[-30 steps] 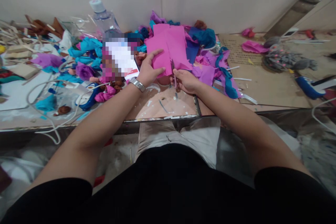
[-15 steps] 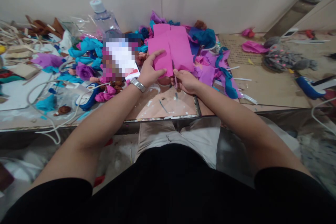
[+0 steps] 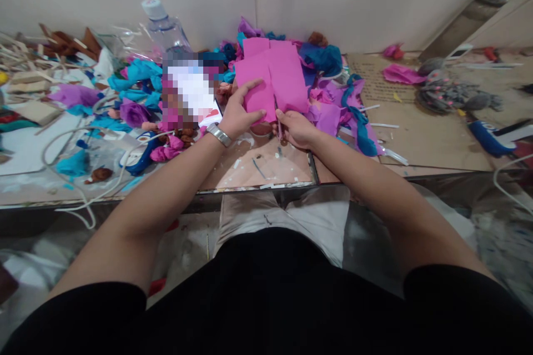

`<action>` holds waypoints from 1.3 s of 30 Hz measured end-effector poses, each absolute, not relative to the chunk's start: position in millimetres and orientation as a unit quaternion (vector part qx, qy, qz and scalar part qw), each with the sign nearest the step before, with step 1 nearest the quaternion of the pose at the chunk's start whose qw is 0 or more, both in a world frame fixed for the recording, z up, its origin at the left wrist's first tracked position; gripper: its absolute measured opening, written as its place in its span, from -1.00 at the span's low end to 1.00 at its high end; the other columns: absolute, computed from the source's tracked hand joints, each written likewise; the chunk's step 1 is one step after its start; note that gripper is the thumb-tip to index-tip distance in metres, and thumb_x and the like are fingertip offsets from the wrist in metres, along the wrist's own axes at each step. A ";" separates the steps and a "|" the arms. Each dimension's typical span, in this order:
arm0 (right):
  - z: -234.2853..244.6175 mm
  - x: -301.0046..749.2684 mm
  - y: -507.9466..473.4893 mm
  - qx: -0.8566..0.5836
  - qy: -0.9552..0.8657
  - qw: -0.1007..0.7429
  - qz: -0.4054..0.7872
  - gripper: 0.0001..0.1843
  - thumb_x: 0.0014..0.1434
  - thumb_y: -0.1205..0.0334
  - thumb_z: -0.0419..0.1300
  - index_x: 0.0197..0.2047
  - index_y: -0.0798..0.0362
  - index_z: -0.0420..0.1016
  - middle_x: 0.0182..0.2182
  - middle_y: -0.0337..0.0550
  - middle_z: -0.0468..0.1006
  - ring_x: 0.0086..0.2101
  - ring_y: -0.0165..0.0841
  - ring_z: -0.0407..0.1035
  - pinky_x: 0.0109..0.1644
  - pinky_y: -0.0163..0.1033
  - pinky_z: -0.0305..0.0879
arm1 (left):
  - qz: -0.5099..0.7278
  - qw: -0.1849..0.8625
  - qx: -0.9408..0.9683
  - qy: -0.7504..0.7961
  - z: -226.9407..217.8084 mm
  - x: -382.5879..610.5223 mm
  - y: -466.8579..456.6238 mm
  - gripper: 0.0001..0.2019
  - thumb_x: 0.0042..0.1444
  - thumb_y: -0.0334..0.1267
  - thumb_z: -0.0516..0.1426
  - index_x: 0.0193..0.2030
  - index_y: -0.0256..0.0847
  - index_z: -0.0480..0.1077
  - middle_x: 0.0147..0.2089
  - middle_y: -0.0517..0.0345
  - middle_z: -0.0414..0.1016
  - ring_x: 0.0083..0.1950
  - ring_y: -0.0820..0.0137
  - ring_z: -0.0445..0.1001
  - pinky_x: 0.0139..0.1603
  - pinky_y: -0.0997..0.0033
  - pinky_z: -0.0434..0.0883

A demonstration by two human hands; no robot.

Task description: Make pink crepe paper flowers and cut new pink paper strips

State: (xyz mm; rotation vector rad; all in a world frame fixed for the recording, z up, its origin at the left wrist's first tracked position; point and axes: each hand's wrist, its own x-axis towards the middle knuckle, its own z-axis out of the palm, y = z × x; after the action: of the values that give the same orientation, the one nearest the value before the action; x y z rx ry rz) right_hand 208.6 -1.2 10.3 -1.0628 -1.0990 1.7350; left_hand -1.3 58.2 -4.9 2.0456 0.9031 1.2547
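Cutting a sheet of pink paper (image 3: 287,75) with small scissors (image 3: 278,122), a person sits at a cluttered bench (image 3: 416,138), seen from above past both bare forearms. The left hand (image 3: 239,113), with a metal watch (image 3: 218,134) on its wrist, is closed on the near left part of the sheet and holds it lifted just above the middle of the bench. The right hand (image 3: 296,128), just beside it, is wrapped around the scissors' handles. The blades point away from the body into a slit running up the centre of the sheet, but how far apart they stand is too small to tell. The cut would probably go best with the left hand holding the thin sheet taut near the blades, fingertips off the cutting line. Long, even closes should also serve better than pushing, which could tear or crumple it. Heaps of teal, purple and blue paper scraps (image 3: 137,75) crowd the far side. A plastic water bottle (image 3: 164,30) stands by the wall, and a white cable (image 3: 70,138) loops at the left.
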 end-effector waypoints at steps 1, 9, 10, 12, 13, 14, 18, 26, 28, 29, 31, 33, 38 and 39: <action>10.5 208.4 -1.2 -0.424 -0.434 0.402 0.686 -0.45 0.48 -0.12 0.23 -0.44 0.08 0.39 -0.62 -0.30 0.44 -0.66 -0.50 0.30 -0.61 -0.39 0.19 | 0.468 0.286 0.764 0.339 -4.4 -1.0 57.3 -0.14 0.00 -0.29 0.42 0.48 -0.09 0.33 0.52 -0.05 0.40 0.56 0.01 0.37 0.66 -0.13 0.25; 9.2 207.3 0.3 -0.424 -0.432 0.420 0.676 -0.42 0.38 -0.25 0.30 -0.43 0.05 0.38 -0.63 -0.29 0.45 -0.65 -0.49 0.30 -0.61 -0.38 0.19 | 0.460 0.298 0.765 0.340 0.4 0.2 52.4 -0.13 0.00 -0.32 0.41 0.50 -0.08 0.32 0.53 -0.04 0.39 0.56 0.00 0.37 0.66 -0.13 0.26; 8.3 207.2 0.9 -0.424 -0.431 0.424 0.674 -0.42 0.38 -0.26 0.30 -0.43 0.05 0.38 -0.63 -0.29 0.45 -0.64 -0.48 0.31 -0.61 -0.38 0.20 | 0.459 0.296 0.765 0.342 0.4 0.1 52.4 -0.13 -0.01 -0.31 0.42 0.49 -0.08 0.32 0.53 -0.04 0.39 0.55 0.00 0.37 0.65 -0.13 0.27; 5.3 207.2 2.7 -0.423 -0.432 0.430 0.670 -0.41 0.38 -0.29 0.28 -0.44 0.04 0.38 -0.65 -0.29 0.43 -0.62 -0.46 0.32 -0.60 -0.38 0.21 | 0.457 0.290 0.766 0.348 0.1 0.1 52.4 -0.12 -0.01 -0.29 0.43 0.49 -0.08 0.33 0.53 -0.04 0.39 0.55 0.00 0.37 0.65 -0.12 0.27; 3.3 207.4 3.8 -0.421 -0.436 0.431 0.668 -0.39 0.37 -0.31 0.27 -0.44 0.03 0.38 -0.66 -0.29 0.42 -0.62 -0.46 0.32 -0.60 -0.37 0.21 | 0.456 0.287 0.766 0.349 -0.1 0.3 52.2 -0.11 -0.02 -0.26 0.44 0.49 -0.08 0.33 0.53 -0.05 0.39 0.56 -0.01 0.37 0.65 -0.12 0.27; 1.0 207.8 4.9 -0.418 -0.442 0.433 0.665 -0.38 0.36 -0.35 0.26 -0.45 0.02 0.37 -0.67 -0.30 0.41 -0.63 -0.45 0.31 -0.61 -0.36 0.20 | 0.455 0.285 0.767 0.350 -0.4 0.6 52.0 -0.10 -0.02 -0.23 0.46 0.50 -0.07 0.32 0.54 -0.05 0.38 0.56 -0.03 0.36 0.65 -0.13 0.27; -6.9 209.8 8.2 -0.413 -0.462 0.436 0.652 -0.31 0.28 -0.49 0.23 -0.46 -0.01 0.37 -0.68 -0.30 0.39 -0.66 -0.44 0.24 -0.63 -0.33 0.15 | 0.450 0.284 0.776 0.340 -1.1 2.3 50.4 -0.03 -0.06 -0.07 0.51 0.51 -0.05 0.31 0.54 -0.06 0.37 0.57 -0.11 0.34 0.63 -0.18 0.27; -5.9 210.2 7.5 -0.410 -0.468 0.441 0.647 -0.29 0.27 -0.53 0.21 -0.44 -0.01 0.40 -0.68 -0.29 0.41 -0.68 -0.44 0.21 -0.66 -0.30 0.10 | 0.447 0.276 0.777 0.345 2.2 3.8 47.1 -0.05 -0.04 -0.01 0.51 0.49 -0.07 0.33 0.54 -0.08 0.37 0.58 -0.12 0.31 0.68 -0.21 0.17; -5.6 210.1 7.3 -0.406 -0.468 0.441 0.649 -0.29 0.27 -0.53 0.21 -0.45 -0.01 0.40 -0.69 -0.28 0.41 -0.69 -0.43 0.22 -0.66 -0.30 0.09 | 0.448 0.276 0.778 0.345 2.6 3.9 47.1 -0.06 -0.04 0.00 0.50 0.49 -0.06 0.33 0.54 -0.07 0.37 0.58 -0.11 0.32 0.68 -0.20 0.18; -5.5 210.1 7.3 -0.404 -0.468 0.441 0.650 -0.29 0.28 -0.52 0.21 -0.45 -0.01 0.40 -0.69 -0.28 0.41 -0.69 -0.43 0.22 -0.66 -0.30 0.10 | 0.448 0.276 0.778 0.344 2.5 3.9 47.2 -0.06 -0.04 0.00 0.50 0.49 -0.06 0.33 0.54 -0.07 0.37 0.58 -0.11 0.32 0.68 -0.20 0.18; -5.3 210.2 7.1 -0.406 -0.467 0.444 0.649 -0.31 0.31 -0.48 0.21 -0.45 0.00 0.40 -0.69 -0.29 0.41 -0.68 -0.44 0.22 -0.64 -0.31 0.12 | 0.447 0.276 0.779 0.342 2.1 3.7 47.8 -0.05 -0.03 0.01 0.50 0.50 -0.06 0.32 0.54 -0.08 0.37 0.58 -0.11 0.32 0.68 -0.20 0.18; -4.9 209.9 6.7 -0.411 -0.465 0.443 0.647 -0.33 0.36 -0.43 0.20 -0.44 0.00 0.39 -0.69 -0.29 0.40 -0.68 -0.44 0.22 -0.63 -0.32 0.14 | 0.445 0.276 0.780 0.342 1.4 3.3 48.5 -0.05 -0.02 0.03 0.50 0.50 -0.06 0.32 0.54 -0.08 0.36 0.58 -0.12 0.32 0.68 -0.20 0.18; -1.2 207.3 5.1 -0.397 -0.446 0.461 0.656 -0.41 0.39 -0.34 0.24 -0.40 0.01 0.41 -0.68 -0.33 0.40 -0.66 -0.44 0.24 -0.59 -0.33 0.22 | 0.450 0.276 0.779 0.339 -0.1 3.2 49.4 -0.02 -0.05 0.15 0.51 0.50 -0.03 0.33 0.53 -0.06 0.38 0.57 -0.12 0.33 0.66 -0.19 0.20; 0.0 206.7 4.7 -0.389 -0.440 0.468 0.660 -0.43 0.38 -0.33 0.27 -0.39 0.01 0.43 -0.68 -0.34 0.39 -0.66 -0.43 0.25 -0.58 -0.33 0.25 | 0.450 0.278 0.778 0.338 -0.2 3.4 49.3 -0.01 -0.06 0.18 0.51 0.50 -0.03 0.33 0.53 -0.06 0.38 0.56 -0.12 0.34 0.66 -0.18 0.21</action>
State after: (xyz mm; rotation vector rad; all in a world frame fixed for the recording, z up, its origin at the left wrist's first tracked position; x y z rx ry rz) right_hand 206.7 4.7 0.0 -0.9551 -1.0782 1.6190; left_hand 3.4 49.3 -0.2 2.0895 0.9067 1.2083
